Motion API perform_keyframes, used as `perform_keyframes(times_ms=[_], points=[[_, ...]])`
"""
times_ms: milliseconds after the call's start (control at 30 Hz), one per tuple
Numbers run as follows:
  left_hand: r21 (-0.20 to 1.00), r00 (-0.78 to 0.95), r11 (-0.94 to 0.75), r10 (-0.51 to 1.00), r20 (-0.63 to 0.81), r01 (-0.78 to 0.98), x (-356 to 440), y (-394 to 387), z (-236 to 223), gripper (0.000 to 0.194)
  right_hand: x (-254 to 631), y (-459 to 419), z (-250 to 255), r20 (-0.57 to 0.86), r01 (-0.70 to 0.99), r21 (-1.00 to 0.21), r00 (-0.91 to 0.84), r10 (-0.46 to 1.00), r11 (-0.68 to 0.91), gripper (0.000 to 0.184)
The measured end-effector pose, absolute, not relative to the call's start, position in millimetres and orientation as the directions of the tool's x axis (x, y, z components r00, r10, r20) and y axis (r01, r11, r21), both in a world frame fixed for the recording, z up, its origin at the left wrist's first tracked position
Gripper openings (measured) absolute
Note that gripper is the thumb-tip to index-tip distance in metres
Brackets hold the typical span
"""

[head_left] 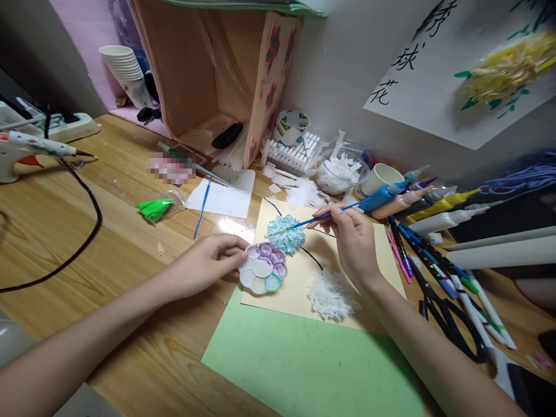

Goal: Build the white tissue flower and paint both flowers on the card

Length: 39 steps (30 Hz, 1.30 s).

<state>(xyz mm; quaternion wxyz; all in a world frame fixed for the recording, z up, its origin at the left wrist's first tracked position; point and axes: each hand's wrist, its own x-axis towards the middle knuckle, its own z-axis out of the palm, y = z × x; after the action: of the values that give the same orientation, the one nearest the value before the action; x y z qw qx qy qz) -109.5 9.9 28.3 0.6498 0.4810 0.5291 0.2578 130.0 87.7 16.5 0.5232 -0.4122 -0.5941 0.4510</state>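
Observation:
My left hand (pixel 228 256) pinches the rim of a white flower-shaped paint palette (pixel 263 267), whose wells hold purple and turquoise paint. The palette is over the left edge of a cream sheet (pixel 269 296). In my right hand (pixel 353 240) is a thin blue paintbrush (pixel 319 218), its tip over a blue-and-white paper flower (pixel 284 233). Whether the bristles touch the petals I cannot tell. A white paper flower (pixel 332 294) sits lower on the cream sheet, below my right hand. Black stem lines run from the flowers, and a green sheet (pixel 313 365) lies underneath.
A second blue brush (pixel 202 207) rests by white paper (pixel 238 194). Paint tubes (pixel 402 202), markers (pixel 452 272) and black scissors (pixel 447 321) crowd the right. Behind are a tub of paper scraps (pixel 341 171) and a pink box (pixel 191 75). A glue gun (pixel 35 147) with black cord lies left.

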Motion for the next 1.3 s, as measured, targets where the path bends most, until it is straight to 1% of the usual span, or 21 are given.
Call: perform_keyframes(times_ms=[167,367,567,700,833,933,1033,1133,1200,1300], points=[[0.891,0.376,0.417,0.808,-0.454,0.178,-101,6,19,0.03,128,84,16,0.301,0.105,-0.941,-0.175,0.937,0.322,0.026],[0.894,0.38,0.413,0.809,-0.449,0.175,-102,6,17,0.031,128,83,13,0.327,0.178,-0.914,-0.214,0.92,0.366,0.027],[0.892,0.38,0.421,0.807,-0.452,0.167,-103,6,16,0.032,131,81,18,0.389,0.276,-0.85,-0.247,0.888,0.449,0.027],[0.891,0.383,0.425,0.805,-0.453,0.161,-103,6,16,0.029,133,80,24,0.445,0.284,-0.815,-0.254,0.859,0.506,0.029],[0.886,0.378,0.435,0.803,-0.462,0.159,-102,7,15,0.029,133,78,23,0.436,0.292,-0.799,-0.319,0.841,0.525,0.028],[0.887,0.375,0.436,0.804,-0.461,0.156,-101,9,16,0.03,133,77,24,0.445,0.324,-0.759,-0.374,0.813,0.564,0.027],[0.886,0.366,0.435,0.808,-0.462,0.158,-102,8,18,0.031,133,75,31,0.496,0.344,-0.709,-0.377,0.782,0.616,0.025],[0.888,0.363,0.431,0.811,-0.459,0.159,-102,7,18,0.031,133,72,40,0.533,0.339,-0.69,-0.361,0.765,0.64,0.024],[0.889,0.366,0.429,0.811,-0.457,0.16,-103,7,18,0.031,133,72,42,0.542,0.341,-0.672,-0.379,0.75,0.657,0.024],[0.889,0.375,0.428,0.807,-0.457,0.163,-103,7,17,0.03,132,72,40,0.523,0.367,-0.629,-0.452,0.723,0.685,0.023]])
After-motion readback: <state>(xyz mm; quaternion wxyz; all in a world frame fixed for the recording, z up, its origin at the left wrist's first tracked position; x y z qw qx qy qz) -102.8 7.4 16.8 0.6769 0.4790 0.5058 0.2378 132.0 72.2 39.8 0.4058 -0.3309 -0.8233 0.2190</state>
